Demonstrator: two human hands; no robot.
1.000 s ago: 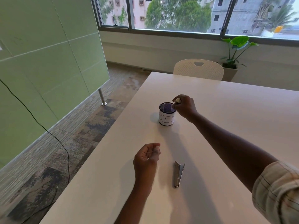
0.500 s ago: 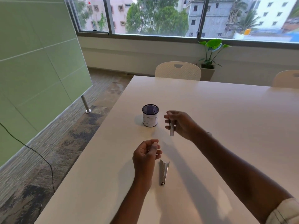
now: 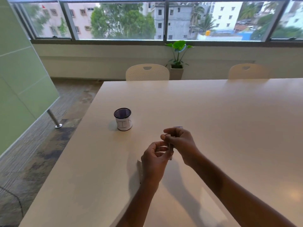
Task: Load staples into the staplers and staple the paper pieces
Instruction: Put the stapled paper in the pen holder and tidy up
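table stapler (image 3: 139,168) half hidden, held stapler (image 3: 170,146) blurred

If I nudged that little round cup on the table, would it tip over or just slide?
The cup stands upright, about as wide as tall, so it would probably slide rather than tip. The table looks smooth and glossy, which favours sliding. Knocked over, its round wall would likely roll.

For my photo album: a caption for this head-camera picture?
Right hand grips a slim metal item, left hand beside it, above a white table.
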